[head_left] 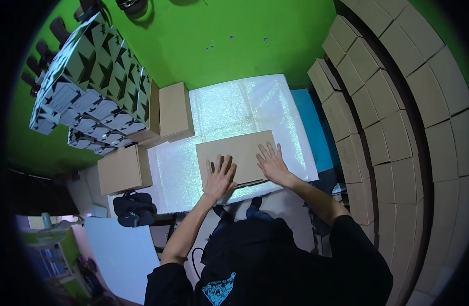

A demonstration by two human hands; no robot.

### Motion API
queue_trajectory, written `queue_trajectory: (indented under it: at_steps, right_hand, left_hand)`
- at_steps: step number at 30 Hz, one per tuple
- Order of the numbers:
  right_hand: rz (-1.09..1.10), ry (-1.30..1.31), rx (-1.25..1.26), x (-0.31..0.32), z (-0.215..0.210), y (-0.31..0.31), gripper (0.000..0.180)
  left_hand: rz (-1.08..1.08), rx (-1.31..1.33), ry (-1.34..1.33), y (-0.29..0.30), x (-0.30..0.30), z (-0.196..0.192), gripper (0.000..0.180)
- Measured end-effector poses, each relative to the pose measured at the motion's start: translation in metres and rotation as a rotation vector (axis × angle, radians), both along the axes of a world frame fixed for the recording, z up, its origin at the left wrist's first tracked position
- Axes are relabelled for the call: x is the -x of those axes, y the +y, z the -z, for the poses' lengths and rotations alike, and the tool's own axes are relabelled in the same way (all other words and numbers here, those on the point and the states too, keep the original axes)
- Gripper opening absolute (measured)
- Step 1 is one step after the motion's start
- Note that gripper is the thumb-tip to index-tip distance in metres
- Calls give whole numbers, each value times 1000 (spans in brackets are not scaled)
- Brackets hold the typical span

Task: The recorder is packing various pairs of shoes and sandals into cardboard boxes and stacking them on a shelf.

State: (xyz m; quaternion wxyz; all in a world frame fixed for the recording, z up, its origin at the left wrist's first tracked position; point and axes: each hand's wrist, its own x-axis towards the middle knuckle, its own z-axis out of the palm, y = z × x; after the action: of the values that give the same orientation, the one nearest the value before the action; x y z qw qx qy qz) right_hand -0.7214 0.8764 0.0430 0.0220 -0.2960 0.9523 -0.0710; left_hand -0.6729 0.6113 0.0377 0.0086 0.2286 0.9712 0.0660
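A flat brown cardboard box (242, 148) lies on the table with its lid side up, in front of me. My left hand (220, 175) rests open on its left part, fingers spread and pointing away from me. On the right part of the box lies my right hand (273, 164), also open with fingers apart. A dark slot shows along the box's near edge, between my hands. Under the box is a table covered with a shiny white sheet (221, 109). Neither hand grips anything.
Brown boxes (176, 109) and a stack of star-patterned boxes (102, 76) stand at the left. Black sandals (134, 209) lie at the table's near left corner, beside a white surface (117, 255). Tall rows of brown boxes (385, 122) line the right. A green wall (244, 56) rises behind.
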Motion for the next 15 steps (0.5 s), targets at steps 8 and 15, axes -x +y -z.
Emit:
queue_trajectory:
  at_steps: [8,15]
  right_hand:
    - [0,-29,-61,5,0,-9,35]
    - [-18,-143,-81,16,-24,-1,35]
  left_hand:
    - [172,128,4,3,4,-3,78]
    - [179,-149,251,-14,0,-19,51]
